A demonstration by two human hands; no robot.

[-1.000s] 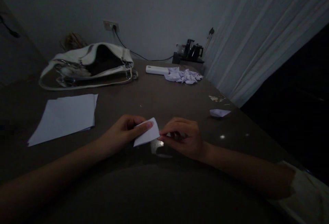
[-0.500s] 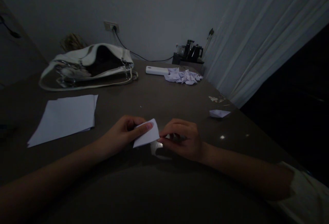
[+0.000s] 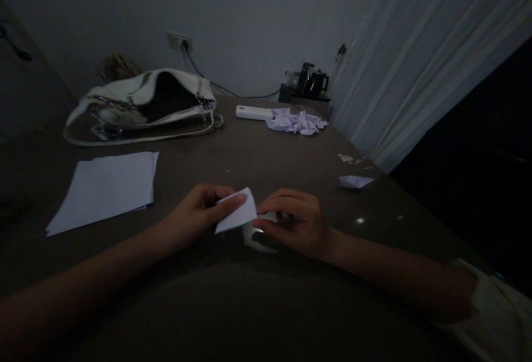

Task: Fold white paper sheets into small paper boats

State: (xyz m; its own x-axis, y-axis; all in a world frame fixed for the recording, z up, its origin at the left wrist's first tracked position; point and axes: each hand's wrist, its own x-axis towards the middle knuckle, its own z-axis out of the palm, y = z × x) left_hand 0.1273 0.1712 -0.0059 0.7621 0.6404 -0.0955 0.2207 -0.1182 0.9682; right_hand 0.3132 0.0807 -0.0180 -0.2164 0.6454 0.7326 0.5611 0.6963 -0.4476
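Note:
A small folded piece of white paper (image 3: 238, 217) is pinched in my left hand (image 3: 210, 205), whose thumb lies flat across the top of it. At the paper's right corner is my right hand (image 3: 293, 219), with thumb and index finger slightly parted. Those fingertips are at the paper's edge; whether they touch it I cannot tell. To the right on the table lies a folded paper boat (image 3: 355, 182). A stack of white paper sheets (image 3: 110, 187) is to the left of my left hand.
A white handbag (image 3: 143, 104) with a looped strap lies at the back left. Further right are a white handle-like object (image 3: 253, 113) and a pile of folded papers (image 3: 297, 122). Small scraps (image 3: 350, 159) lie near the right table edge. A black kettle (image 3: 316, 83) stands behind, beside a curtain (image 3: 399, 62).
My right thumb and index finger have parted a little at the paper's corner. The folded paper has shifted very slightly upward in view with my left hand.

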